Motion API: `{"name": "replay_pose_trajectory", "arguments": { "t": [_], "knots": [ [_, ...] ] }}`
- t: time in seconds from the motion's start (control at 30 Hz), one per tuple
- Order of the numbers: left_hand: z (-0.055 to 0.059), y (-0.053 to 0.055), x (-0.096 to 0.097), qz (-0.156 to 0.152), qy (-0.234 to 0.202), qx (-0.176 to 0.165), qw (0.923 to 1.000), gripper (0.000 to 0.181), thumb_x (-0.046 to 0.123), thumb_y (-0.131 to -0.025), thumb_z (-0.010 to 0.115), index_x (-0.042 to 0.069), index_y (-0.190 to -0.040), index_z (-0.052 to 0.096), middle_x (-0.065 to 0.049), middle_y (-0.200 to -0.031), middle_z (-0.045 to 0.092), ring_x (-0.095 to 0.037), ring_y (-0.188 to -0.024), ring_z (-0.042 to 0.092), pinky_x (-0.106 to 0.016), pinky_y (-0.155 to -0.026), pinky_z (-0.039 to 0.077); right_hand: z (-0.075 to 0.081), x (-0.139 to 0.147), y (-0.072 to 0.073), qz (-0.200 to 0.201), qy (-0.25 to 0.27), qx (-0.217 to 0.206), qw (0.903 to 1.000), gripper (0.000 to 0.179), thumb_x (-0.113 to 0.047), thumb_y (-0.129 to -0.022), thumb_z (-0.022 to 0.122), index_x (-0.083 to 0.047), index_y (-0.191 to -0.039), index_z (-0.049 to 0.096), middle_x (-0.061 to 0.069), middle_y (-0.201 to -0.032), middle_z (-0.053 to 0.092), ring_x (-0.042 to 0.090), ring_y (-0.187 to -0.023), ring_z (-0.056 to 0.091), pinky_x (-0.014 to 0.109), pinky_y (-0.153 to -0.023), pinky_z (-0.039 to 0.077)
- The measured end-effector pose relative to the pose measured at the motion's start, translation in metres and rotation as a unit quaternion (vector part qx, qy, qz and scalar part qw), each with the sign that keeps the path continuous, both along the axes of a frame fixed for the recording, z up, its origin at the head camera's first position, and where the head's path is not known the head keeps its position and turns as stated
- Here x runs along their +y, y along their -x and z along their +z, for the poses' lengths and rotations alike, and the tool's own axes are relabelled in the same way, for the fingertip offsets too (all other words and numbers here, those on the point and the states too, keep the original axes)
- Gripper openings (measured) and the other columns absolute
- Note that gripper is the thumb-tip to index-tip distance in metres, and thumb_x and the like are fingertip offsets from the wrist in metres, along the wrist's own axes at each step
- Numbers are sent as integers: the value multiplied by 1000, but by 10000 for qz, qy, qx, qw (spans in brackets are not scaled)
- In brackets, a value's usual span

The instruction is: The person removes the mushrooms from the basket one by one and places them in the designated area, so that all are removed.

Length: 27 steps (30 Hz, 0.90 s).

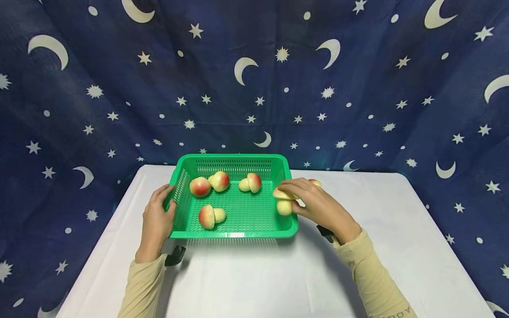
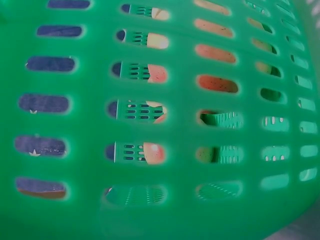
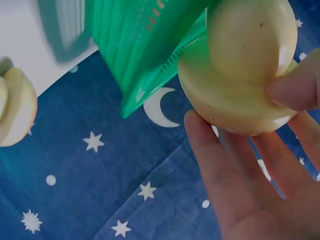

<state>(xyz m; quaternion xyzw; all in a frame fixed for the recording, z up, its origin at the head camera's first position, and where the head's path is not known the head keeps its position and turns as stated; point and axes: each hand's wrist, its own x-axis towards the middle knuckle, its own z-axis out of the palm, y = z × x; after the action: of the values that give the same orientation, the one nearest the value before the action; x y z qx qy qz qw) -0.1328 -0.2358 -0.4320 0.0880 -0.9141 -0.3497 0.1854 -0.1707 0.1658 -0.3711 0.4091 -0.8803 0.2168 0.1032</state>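
My right hand [image 1: 314, 203] pinches a toy mushroom [image 1: 284, 206] over the right end of the green basket [image 1: 232, 235]. Its pale stem points down in the head view. In the right wrist view, the thumb presses the mushroom beside the stem, with fingers spread under the cap. At the basket's left end my left hand [image 1: 156, 220] holds the rim, thumb and fingers apart along it. Several red-and-yellow mushrooms lie inside, among them one at the front [image 1: 207, 216] and one at the back right [image 1: 251, 183]. The left wrist view is filled by the slotted basket wall [image 2: 180, 105].
Another mushroom [image 1: 315, 182] lies on the white table [image 1: 254, 274] beyond my right hand, mostly hidden by it; the right wrist view also shows a mushroom [image 3: 20, 107] outside the basket. A dark blue star-and-moon cloth [image 1: 222, 110] hangs right behind the table.
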Motion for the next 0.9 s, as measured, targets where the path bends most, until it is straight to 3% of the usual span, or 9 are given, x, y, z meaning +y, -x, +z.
{"name": "replay_pose_trajectory", "arguments": {
  "t": [0.13, 0.27, 0.57, 0.9],
  "knots": [
    [-1, -6, -6, -9, 157, 51, 9999, 42, 1, -95, 53, 1, -137, 57, -18, -146, 49, -43, -132, 48, -65, -101, 38, -6, 3, -5, -124, 175, 51, 9998, 44, 1, -84, 71, -8, -127, 64, 5, -126, 65, 24, -122, 58, 44, -103, 45],
    [-2, -6, -7, -111, 208, 32, 9997, 42, 3, -96, 53, 1, -138, 56, -18, -146, 49, -44, -130, 49, -64, -98, 41, -9, 12, -8, -155, 369, 189, 9990, 46, 3, -82, 71, -8, -126, 65, 6, -127, 65, 24, -120, 59, 40, -101, 48],
    [1, 0, -2, -59, 70, 140, 9999, 42, 2, -96, 53, 1, -138, 56, -17, -146, 50, -44, -131, 49, -64, -95, 43, -3, 30, 4, -296, 431, 378, 9979, 48, 6, -79, 71, -6, -125, 65, 10, -126, 65, 27, -118, 60, 42, -100, 47],
    [-3, 1, -1, -16, 75, -32, 10000, 42, 5, -97, 52, 2, -138, 56, -16, -148, 49, -44, -133, 47, -66, -101, 37, -13, 56, 7, -645, 397, 251, 9968, 51, 8, -77, 74, -4, -125, 65, 14, -125, 65, 30, -118, 59, 47, -100, 45]
  ]
}}
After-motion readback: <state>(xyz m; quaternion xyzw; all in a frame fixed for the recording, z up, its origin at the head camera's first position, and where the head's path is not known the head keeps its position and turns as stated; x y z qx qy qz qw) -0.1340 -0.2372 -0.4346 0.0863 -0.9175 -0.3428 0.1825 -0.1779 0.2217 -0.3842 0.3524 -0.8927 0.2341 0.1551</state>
